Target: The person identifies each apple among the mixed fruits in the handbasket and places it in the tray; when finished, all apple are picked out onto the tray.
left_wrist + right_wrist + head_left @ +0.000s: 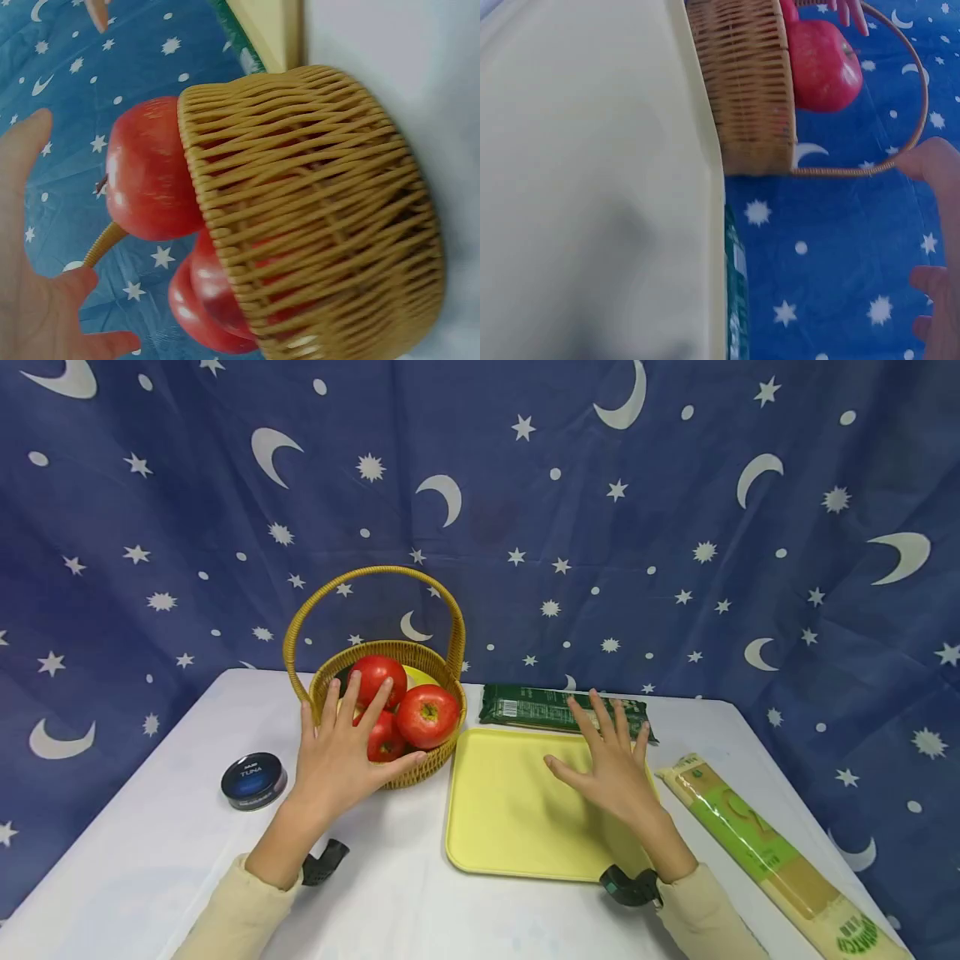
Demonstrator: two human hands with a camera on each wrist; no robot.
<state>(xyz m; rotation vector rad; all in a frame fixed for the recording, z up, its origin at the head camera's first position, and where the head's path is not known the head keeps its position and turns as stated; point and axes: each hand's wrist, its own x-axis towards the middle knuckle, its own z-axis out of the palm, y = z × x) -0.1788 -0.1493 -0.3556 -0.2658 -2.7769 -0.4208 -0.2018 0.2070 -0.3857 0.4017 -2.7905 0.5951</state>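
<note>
My left hand [337,760], fingers spread, hovers in front of a wicker basket [408,772] with a tall handle and holds nothing. Several red apples [428,716] fill the basket, along with something yellow partly hidden behind them. In the left wrist view the basket's woven side [322,202] and an apple [150,169] are close to the hand. Over a yellow tray [517,810] my right hand [617,772] is held with fingers spread, likewise holding nothing. Its shadow falls on the tray surface [570,150] in the right wrist view.
A dark blue tuna can [253,781] stands left of the basket. Behind the tray lies a dark green packet [555,707]. A long green and beige packet [780,852] lies along the table's right side. A blue curtain [525,527] with moons and stars hangs behind the white table [405,893].
</note>
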